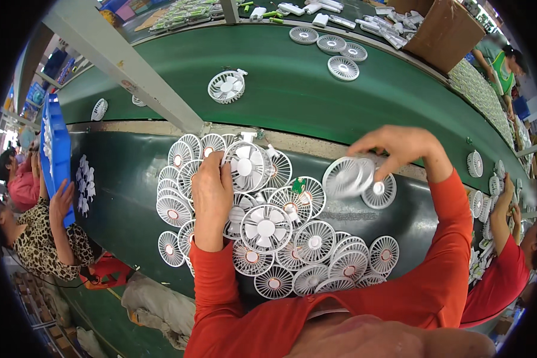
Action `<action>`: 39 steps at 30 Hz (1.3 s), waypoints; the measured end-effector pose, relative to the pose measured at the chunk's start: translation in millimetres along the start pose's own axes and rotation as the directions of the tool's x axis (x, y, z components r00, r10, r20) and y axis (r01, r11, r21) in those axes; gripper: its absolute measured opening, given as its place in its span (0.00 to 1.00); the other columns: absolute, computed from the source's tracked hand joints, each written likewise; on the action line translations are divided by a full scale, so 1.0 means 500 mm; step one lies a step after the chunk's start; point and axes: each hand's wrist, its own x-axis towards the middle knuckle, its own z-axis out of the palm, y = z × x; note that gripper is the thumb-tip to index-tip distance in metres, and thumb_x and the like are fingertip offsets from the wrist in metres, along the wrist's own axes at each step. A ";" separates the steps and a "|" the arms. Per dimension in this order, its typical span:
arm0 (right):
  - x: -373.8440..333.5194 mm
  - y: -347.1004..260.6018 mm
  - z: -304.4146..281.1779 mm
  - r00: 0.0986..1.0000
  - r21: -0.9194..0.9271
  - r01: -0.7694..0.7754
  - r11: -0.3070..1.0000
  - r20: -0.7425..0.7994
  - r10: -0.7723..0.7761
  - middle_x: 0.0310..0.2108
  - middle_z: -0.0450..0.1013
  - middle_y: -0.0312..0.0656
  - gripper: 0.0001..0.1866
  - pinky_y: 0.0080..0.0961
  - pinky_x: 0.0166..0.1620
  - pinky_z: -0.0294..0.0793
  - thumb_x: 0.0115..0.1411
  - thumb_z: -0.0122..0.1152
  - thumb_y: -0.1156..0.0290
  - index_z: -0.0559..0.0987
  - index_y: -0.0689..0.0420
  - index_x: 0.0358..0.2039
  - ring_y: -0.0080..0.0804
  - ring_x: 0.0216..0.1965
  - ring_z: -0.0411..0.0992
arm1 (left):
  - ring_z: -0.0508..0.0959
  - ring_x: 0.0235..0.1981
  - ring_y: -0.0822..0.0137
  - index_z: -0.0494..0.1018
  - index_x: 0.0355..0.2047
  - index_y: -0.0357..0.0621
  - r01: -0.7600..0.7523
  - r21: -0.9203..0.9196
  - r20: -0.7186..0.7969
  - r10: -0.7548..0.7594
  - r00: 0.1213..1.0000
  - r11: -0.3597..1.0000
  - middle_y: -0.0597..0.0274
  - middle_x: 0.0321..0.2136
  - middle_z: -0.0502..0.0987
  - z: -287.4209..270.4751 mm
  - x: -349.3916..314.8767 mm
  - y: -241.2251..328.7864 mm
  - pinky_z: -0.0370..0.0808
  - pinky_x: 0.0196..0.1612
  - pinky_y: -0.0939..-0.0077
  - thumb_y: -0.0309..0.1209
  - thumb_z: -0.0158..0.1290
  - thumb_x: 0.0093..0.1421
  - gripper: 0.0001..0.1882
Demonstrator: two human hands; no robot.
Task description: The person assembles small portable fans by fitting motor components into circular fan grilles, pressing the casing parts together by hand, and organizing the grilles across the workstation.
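Note:
My left hand (212,200) grips the rim of a small white fan (245,166) whose blades and round housing face up. My right hand (400,149) is curled over a motion-blurred white fan part (353,177), perhaps a blade wheel, above white round grilles at the right of the heap. Another grille (379,191) with a pale centre lies just below the right fingers. Around the left hand spreads a heap of white grilles (315,241), several with copper-coloured centres. A second fan with blades (266,229) sits on top, and a small green circuit board (298,185) shows among them.
Beyond a ledge runs a green conveyor belt (280,101) carrying a fan (226,87) and several grilles (343,68). A slanted metal post (125,65) rises at left. One co-worker there holds a blue tray (55,143); another in red works at right. A cardboard box (444,36) stands far right.

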 end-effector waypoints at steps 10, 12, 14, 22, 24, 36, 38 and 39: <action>0.329 0.376 -0.315 0.523 -0.389 -0.756 0.527 -0.843 0.128 0.61 0.61 0.54 0.35 0.44 0.60 0.62 0.56 0.59 0.41 0.66 0.39 0.62 0.54 0.61 0.60 | 0.76 0.38 0.41 0.71 0.43 0.35 -0.009 -0.033 -0.008 0.009 1.000 0.999 0.39 0.37 0.76 0.029 -0.014 -0.014 0.73 0.40 0.52 0.22 0.48 0.56 0.14; 0.318 0.425 -0.306 0.534 -0.272 -0.694 0.667 -0.815 0.224 0.61 0.61 0.53 0.34 0.44 0.63 0.58 0.58 0.56 0.41 0.66 0.40 0.62 0.54 0.62 0.58 | 0.76 0.38 0.43 0.71 0.42 0.35 0.046 -0.044 0.045 -0.044 0.998 0.998 0.42 0.36 0.76 0.016 -0.012 -0.002 0.73 0.40 0.55 0.23 0.51 0.57 0.13; 0.323 0.475 -0.283 0.413 -0.247 -0.678 0.692 -0.907 0.080 0.60 0.64 0.49 0.26 0.44 0.62 0.58 0.61 0.52 0.44 0.70 0.41 0.55 0.53 0.61 0.60 | 0.76 0.38 0.43 0.71 0.41 0.35 0.017 -0.035 -0.019 -0.017 1.000 0.999 0.43 0.36 0.76 0.012 -0.022 -0.009 0.73 0.39 0.54 0.23 0.51 0.56 0.12; 0.187 0.471 -0.151 0.528 -0.359 -0.554 0.751 -0.849 -0.016 0.52 0.68 0.50 0.14 0.42 0.54 0.67 0.64 0.51 0.62 0.73 0.50 0.49 0.50 0.52 0.68 | 0.76 0.34 0.43 0.70 0.33 0.36 0.047 -0.016 -0.042 -0.048 0.998 0.999 0.43 0.30 0.75 0.011 -0.026 -0.014 0.73 0.37 0.53 0.22 0.49 0.54 0.06; 0.124 0.490 -0.105 0.526 -0.407 -0.521 0.750 -0.845 -0.093 0.50 0.70 0.50 0.13 0.39 0.54 0.67 0.62 0.54 0.67 0.74 0.55 0.47 0.49 0.51 0.68 | 0.76 0.31 0.43 0.69 0.31 0.35 0.000 -0.015 -0.073 -0.001 0.997 1.000 0.43 0.27 0.75 0.034 -0.014 -0.021 0.73 0.34 0.53 0.21 0.48 0.53 0.05; -0.043 0.213 0.121 0.728 -0.314 -0.217 0.924 -0.683 -0.062 0.46 0.70 0.54 0.08 0.40 0.55 0.63 0.64 0.52 0.71 0.74 0.63 0.38 0.50 0.51 0.66 | 0.78 0.31 0.46 0.69 0.28 0.34 -0.050 0.016 -0.140 0.052 0.989 0.999 0.44 0.25 0.76 0.043 -0.020 -0.036 0.75 0.33 0.57 0.19 0.50 0.48 0.05; -0.063 0.162 0.131 0.736 -0.114 -0.173 0.978 -0.675 0.051 0.37 0.73 0.44 0.06 0.30 0.48 0.68 0.64 0.52 0.73 0.74 0.62 0.37 0.35 0.41 0.71 | 0.78 0.32 0.46 0.69 0.28 0.34 -0.053 0.010 -0.138 0.054 0.989 0.999 0.44 0.26 0.76 0.040 -0.030 -0.035 0.75 0.33 0.56 0.18 0.50 0.47 0.06; -0.066 0.133 0.135 0.746 0.068 -0.138 0.988 -0.649 0.149 0.34 0.73 0.40 0.06 0.25 0.45 0.69 0.64 0.52 0.73 0.74 0.62 0.37 0.29 0.38 0.71 | 0.78 0.32 0.46 0.69 0.28 0.34 -0.044 0.013 -0.139 0.046 0.989 0.999 0.44 0.26 0.76 0.035 -0.039 -0.038 0.75 0.33 0.56 0.18 0.50 0.47 0.06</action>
